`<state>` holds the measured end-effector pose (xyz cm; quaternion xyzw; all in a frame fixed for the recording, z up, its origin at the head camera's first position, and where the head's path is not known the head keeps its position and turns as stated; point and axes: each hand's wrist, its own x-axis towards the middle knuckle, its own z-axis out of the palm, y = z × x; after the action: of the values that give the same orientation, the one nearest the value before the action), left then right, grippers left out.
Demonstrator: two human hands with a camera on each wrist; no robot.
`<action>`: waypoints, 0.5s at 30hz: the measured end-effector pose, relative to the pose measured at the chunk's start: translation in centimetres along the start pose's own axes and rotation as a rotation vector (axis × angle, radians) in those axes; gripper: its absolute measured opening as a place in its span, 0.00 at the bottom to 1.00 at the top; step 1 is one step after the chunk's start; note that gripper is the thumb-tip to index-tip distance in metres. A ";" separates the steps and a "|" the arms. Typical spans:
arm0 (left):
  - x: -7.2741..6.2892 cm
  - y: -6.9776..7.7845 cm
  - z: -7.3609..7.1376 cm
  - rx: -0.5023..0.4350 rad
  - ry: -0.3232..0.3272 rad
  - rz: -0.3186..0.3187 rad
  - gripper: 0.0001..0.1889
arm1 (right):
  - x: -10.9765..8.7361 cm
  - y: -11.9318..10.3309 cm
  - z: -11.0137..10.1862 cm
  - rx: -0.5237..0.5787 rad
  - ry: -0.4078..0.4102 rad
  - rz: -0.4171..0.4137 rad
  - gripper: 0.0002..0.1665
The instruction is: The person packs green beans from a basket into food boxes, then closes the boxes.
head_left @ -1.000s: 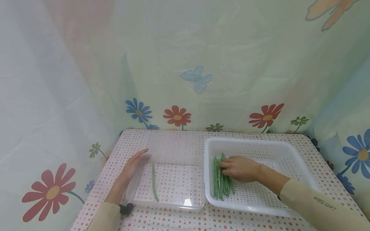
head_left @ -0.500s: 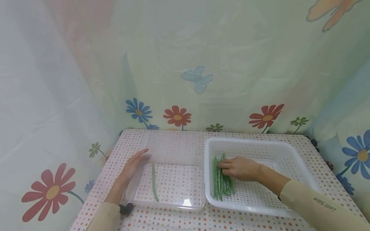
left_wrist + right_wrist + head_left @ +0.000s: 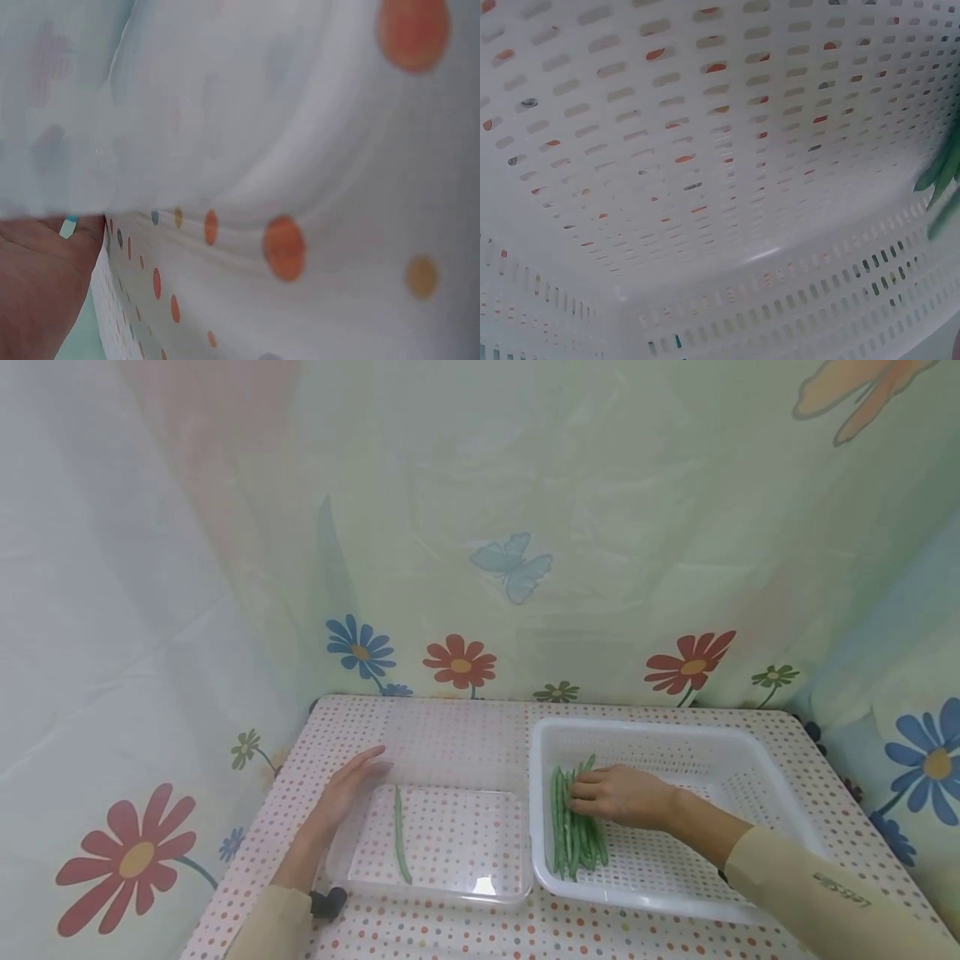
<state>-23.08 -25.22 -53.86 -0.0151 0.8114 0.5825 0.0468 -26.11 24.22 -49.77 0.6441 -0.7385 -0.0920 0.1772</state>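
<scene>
In the head view my left hand lies with straight fingers along the left side of a clear plastic container. One long green bean sits inside it. My right hand reaches into a white perforated basket, its curled fingers gripping green beans bunched at the basket's left wall. Fingertips are partly hidden among the beans. Bean ends show at the right edge of the right wrist view. The left wrist view catches part of my left hand beside the cloudy container wall.
A dotted cloth covers the table. Behind the container, its clear lid or raised flap spreads toward the back. A flower-print curtain hangs round the table's back and sides.
My right hand first shifted slightly left, then back right among the beans, and upper bean ends have tilted to the right. My left hand and the bean in the container have stayed put.
</scene>
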 end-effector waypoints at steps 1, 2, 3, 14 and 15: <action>0.0 0.0 0.0 0.001 -0.001 -0.001 0.23 | 0.0 0.0 0.0 -0.011 0.002 -0.005 0.21; 0.0 0.0 0.0 0.001 -0.003 -0.002 0.23 | 0.0 0.0 0.0 -0.022 0.007 -0.010 0.21; 0.0 -0.1 0.0 0.000 -0.002 -0.004 0.23 | 0.0 0.0 0.0 -0.033 0.011 -0.013 0.21; 0.0 0.0 0.1 -0.010 -0.001 -0.027 0.23 | 0.3 0.4 0.1 -0.074 0.180 -0.034 0.30; -0.1 0.0 0.1 -0.013 -0.001 -0.027 0.23 | 0.4 0.4 0.0 -0.068 0.191 -0.034 0.32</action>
<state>-23.02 -25.07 -53.85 -0.0261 0.8072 0.5871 0.0552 -26.50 23.89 -49.58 0.6560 -0.7036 -0.0581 0.2669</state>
